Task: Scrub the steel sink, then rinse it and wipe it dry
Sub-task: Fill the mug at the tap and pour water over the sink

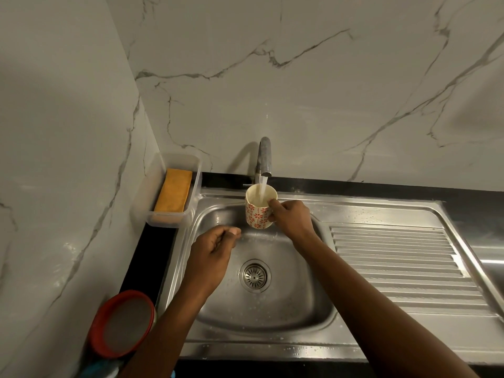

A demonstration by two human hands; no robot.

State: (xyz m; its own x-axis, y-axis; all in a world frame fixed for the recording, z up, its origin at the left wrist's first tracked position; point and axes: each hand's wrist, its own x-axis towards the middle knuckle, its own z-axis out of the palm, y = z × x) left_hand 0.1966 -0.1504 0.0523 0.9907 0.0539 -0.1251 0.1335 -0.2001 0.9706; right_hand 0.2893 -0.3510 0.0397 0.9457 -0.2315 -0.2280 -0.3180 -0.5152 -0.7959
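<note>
The steel sink (286, 317) has a round drain strainer (255, 274) in its wet basin. A steel tap (264, 156) at the back runs water into a white mug with red flower print (257, 211). My right hand (293, 218) grips that mug by its right side, holding it upright under the stream above the basin. My left hand (214, 251) hovers over the basin's left part, fingers curled in; nothing shows in it. An orange cloth (173, 190) lies in a clear plastic tray (152, 214) left of the sink.
A ribbed steel draining board (403, 266) stretches to the right of the basin. A red-rimmed round container (121, 323) stands on the black counter (147, 257) at the front left. Marble walls close off the back and left.
</note>
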